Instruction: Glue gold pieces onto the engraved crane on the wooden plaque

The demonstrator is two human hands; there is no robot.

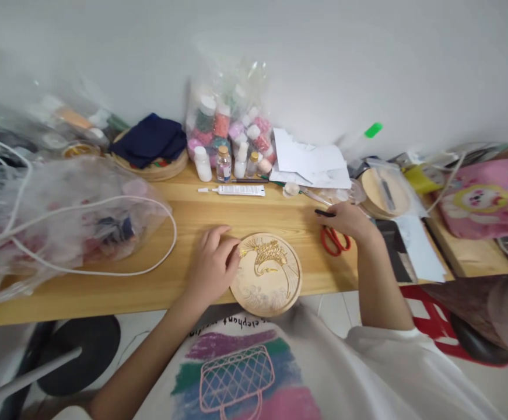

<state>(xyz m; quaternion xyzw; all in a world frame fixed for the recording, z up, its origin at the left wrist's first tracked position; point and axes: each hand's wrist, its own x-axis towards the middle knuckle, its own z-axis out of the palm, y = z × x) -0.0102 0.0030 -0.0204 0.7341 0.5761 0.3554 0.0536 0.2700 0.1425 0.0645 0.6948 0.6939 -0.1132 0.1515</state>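
A round wooden plaque (266, 280), with a raised gold bird and faint line drawing on its pale face, lies at the table's front edge. My left hand (215, 258) rests beside it on the table, fingers apart, thumb side touching its left rim. Over to the right, my right hand (349, 221) is closed on a slim black object (325, 213). Only its dark end pokes out on the left, so its kind is unclear. Scissors with red handles (335, 241) lie just below that hand, their blades hidden.
Behind the plaque lie a white tube (240, 190), small bottles (223, 164) and a bag of coloured jars (231, 125). White papers (310, 160) lean at the back. Plastic bags and a white cable (172, 233) crowd the left. A round wooden piece (382, 192) lies right.
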